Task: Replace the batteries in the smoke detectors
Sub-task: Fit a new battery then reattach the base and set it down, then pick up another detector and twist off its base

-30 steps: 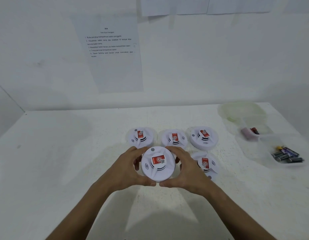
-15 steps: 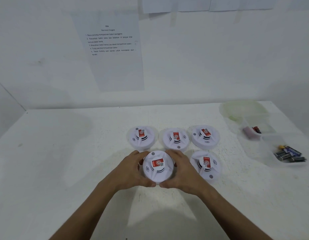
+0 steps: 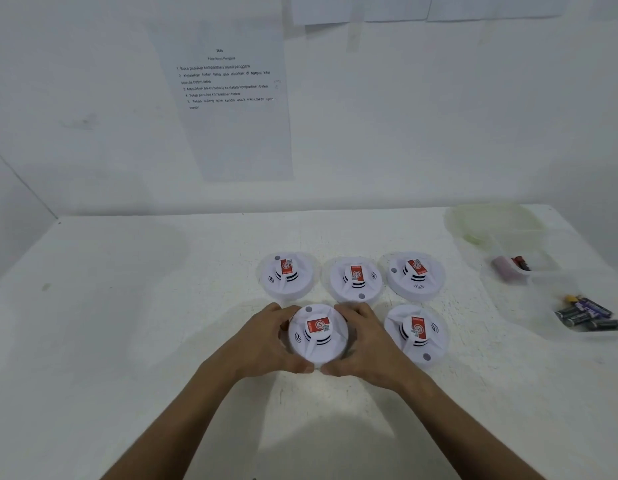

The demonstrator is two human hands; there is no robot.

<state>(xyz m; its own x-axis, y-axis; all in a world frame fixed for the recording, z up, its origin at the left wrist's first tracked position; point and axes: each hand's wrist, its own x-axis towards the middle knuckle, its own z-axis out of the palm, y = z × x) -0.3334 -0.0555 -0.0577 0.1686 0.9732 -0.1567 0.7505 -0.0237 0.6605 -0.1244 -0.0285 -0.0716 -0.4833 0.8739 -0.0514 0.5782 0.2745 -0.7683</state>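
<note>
Both hands grip one round, smooth white plastic smoke detector (image 3: pixel 318 336) at the near middle of the rough white bench (image 3: pixel 127 341). The left hand (image 3: pixel 266 344) and right hand (image 3: pixel 364 344) curl around its sides, thumbs nearly meeting at its near edge. It bears a red label. Four matching detectors (image 3: pixel 354 278) lie just beside it. Clear plastic containers (image 3: pixel 577 318) at right hold dark cylindrical batteries (image 3: pixel 584 311).

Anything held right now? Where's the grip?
Yes: both hands, left and right, grip the front detector by opposite sides of its round rim.
</note>
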